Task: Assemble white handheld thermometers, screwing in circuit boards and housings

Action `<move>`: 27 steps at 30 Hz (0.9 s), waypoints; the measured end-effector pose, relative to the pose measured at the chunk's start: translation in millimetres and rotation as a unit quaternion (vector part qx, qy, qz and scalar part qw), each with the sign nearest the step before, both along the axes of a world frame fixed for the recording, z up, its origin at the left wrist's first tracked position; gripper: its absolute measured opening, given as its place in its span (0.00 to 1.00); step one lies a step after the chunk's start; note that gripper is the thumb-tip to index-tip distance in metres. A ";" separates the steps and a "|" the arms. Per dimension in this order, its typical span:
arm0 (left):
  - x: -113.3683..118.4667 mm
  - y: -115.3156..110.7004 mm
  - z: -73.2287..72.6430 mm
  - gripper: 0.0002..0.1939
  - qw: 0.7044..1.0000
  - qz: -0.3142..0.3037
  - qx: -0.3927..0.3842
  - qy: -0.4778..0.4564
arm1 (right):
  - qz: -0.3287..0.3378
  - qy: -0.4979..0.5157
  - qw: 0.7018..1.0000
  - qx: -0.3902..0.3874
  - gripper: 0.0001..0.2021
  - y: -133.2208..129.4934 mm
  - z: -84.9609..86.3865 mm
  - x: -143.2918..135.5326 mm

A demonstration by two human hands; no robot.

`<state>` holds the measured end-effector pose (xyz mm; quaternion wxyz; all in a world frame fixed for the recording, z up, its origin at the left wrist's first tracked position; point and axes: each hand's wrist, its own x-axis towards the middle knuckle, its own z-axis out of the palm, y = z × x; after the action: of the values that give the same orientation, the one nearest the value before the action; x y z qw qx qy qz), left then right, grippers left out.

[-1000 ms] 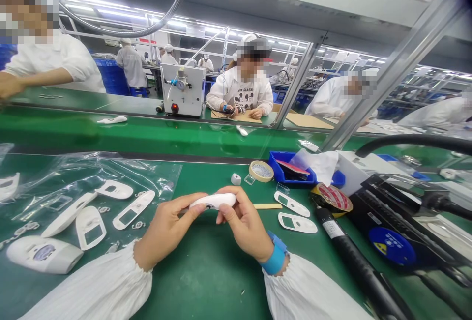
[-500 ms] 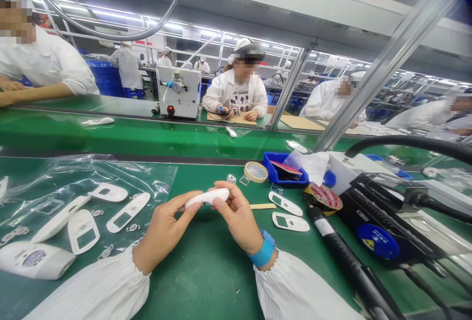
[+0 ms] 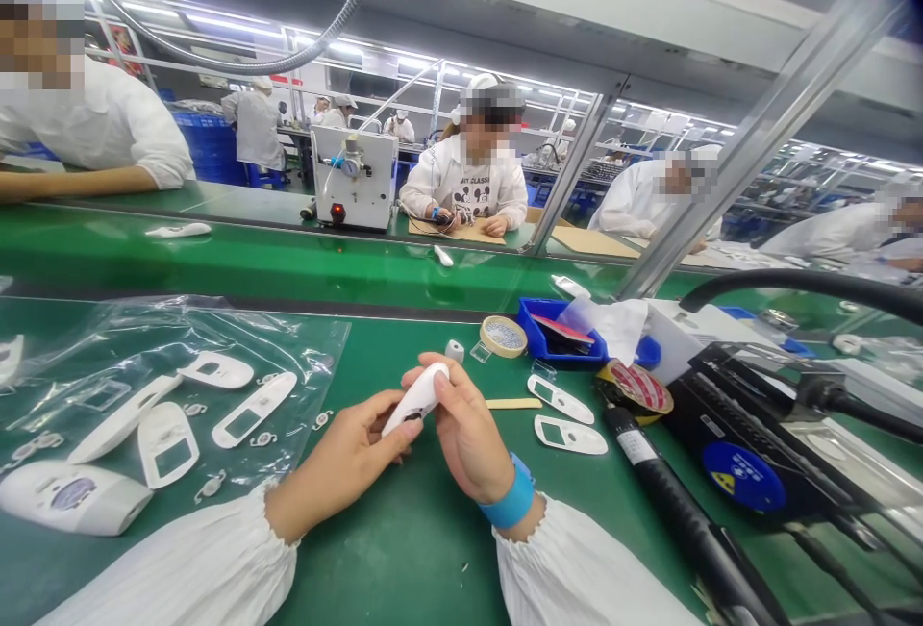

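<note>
Where hands (image 3: 472, 438) grip it, the white casing (image 3: 418, 397) is hidden.

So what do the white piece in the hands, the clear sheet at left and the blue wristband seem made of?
The white piece: probably moulded plastic, smooth with soft sheen. Clear sheet: likely plastic film, glossy, see-through and wrinkled. Blue wristband: perhaps rubber or woven fabric; its fairly matte look leaves it open.

The near bench (image 3: 404, 549) lies open; a black handle (image 3: 682, 511) bars the right.
</note>
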<state>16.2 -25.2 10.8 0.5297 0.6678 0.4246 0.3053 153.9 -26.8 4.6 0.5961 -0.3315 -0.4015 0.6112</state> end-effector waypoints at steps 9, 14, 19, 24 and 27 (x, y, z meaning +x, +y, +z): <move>13.9 -11.0 -10.2 0.06 0.967 0.020 0.177 0.180 | -0.133 0.118 0.982 -0.062 0.20 9.2 11.3 -19.0; 18.6 -11.9 -5.2 0.10 0.968 0.003 0.168 0.186 | -0.147 0.164 0.973 -0.064 0.24 15.3 17.9 -21.3; 22.3 -14.7 -4.2 0.11 0.941 0.002 0.187 0.283 | -0.131 0.183 0.971 -0.078 0.25 20.4 19.2 -23.7; 26.1 -10.4 -10.6 0.12 0.909 0.027 0.205 0.362 | -0.153 0.195 0.963 -0.102 0.25 33.2 13.4 -30.8; 24.3 -7.8 -12.0 0.11 0.907 0.031 0.211 0.362 | -0.132 0.201 0.963 -0.125 0.25 38.7 10.6 -30.6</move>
<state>40.6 -33.1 -1.2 0.1766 0.8152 0.5332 0.1411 123.4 11.8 15.2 0.6936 -0.3238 -0.1470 0.6265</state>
